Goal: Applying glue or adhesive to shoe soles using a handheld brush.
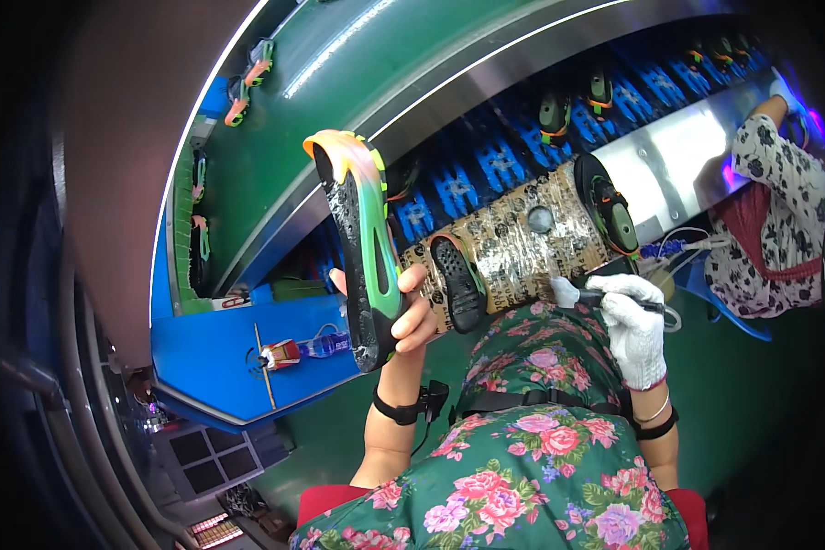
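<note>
My bare left hand [414, 316] grips the heel part of a shoe sole [372, 220], its fingers wrapped round one side. The sole is black with a green, yellow and orange sidewall, and is held up on end, toe upward. In a white glove, my right hand [634, 332] closes round the dark handle of a brush [565, 291] with a pale head. That head is over the near edge of a taped, brown patterned board [509, 206]. On the board lie a small dark sole [458, 286], a round grey disc [540, 219] and, at its right end, another black-and-green sole [607, 203].
Behind the board runs a rack of blue holders [500, 165] carrying several soles. A green conveyor belt [385, 82] curves beyond it. To the left stands a blue table [211, 344] with a plastic bottle [325, 346]. A co-worker's patterned sleeve [765, 151] is at the right.
</note>
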### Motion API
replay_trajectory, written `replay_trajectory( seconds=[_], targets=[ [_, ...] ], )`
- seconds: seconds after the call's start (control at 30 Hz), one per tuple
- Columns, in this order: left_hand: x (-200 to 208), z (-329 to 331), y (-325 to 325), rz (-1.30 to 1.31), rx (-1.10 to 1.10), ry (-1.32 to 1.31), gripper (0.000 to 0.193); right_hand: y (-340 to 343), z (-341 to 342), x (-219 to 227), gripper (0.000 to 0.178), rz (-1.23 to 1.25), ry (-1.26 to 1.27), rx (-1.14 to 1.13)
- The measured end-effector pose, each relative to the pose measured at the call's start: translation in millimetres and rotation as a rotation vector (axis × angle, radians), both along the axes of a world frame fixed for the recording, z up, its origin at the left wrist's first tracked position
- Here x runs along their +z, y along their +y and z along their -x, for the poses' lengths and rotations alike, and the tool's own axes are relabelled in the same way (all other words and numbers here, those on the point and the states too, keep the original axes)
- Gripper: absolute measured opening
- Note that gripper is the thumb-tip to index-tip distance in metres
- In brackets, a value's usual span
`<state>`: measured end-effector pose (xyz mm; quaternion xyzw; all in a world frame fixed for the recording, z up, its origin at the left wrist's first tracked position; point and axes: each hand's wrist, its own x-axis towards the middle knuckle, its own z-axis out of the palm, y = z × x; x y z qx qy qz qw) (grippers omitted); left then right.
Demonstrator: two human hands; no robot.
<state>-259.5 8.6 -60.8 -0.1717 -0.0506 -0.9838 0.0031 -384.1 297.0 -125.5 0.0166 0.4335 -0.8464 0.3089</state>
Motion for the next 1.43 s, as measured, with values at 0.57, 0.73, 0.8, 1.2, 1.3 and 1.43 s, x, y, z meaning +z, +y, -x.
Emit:
replay_trajectory(
  seconds=[0.57, 0.73, 0.8, 1.2, 1.3, 1.43],
  targets=[
    [57.1, 73.3, -173.7, -0.263, 0.514, -0.522, 0.107, -40.8, -9.7, -11.8, 0.021, -0.004, 0.061, 0.082],
    [61.3, 22.1, -151.6, 0.233, 0.798, -0.726, 0.084, -27.3, -12.4, -24.1, 0.021, -0.062, 0.064, 0.115],
    [55.6, 11.8, -155.8, 0.874, 1.192, -0.859, 0.055, -25.7, -15.0, -24.7, 0.021, -0.058, 0.067, 0.067],
    [74.7, 70.2, -306.9, 2.438, 1.383, -1.071, 0.109, -36.3, -18.1, -19.6, 0.021, -0.084, 0.077, 0.11],
    [99.2, 121.4, -296.6, 2.205, 1.034, -1.017, 0.09, -31.5, -18.1, -35.1, 0.021, -0.106, 0.018, 0.06],
    [138.9, 172.1, -333.2, 2.653, 0.668, -1.02, 0.081, -40.4, -16.7, -37.5, 0.022, -0.07, 0.019, 0.003]
  ],
)
